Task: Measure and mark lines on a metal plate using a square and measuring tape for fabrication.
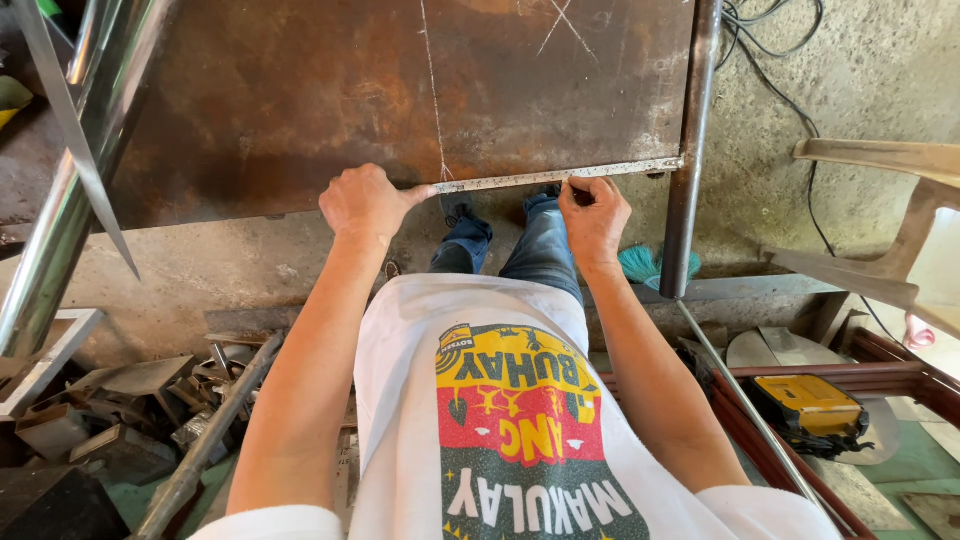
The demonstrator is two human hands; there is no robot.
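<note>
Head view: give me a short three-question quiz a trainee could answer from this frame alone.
1. True or false: both hands press a thin metal strip against the near edge of the rusty steel plate.
2. Which hand is closer to the chalk line on the plate? A) left hand B) right hand
3. What stands upright just right of the plate's corner?

Key
1. True: the left hand and right hand sit at either end of the metal strip along the edge of the rusty steel plate.
2. A: the chalk line ends beside the left thumb.
3. A dark steel pipe.
</note>
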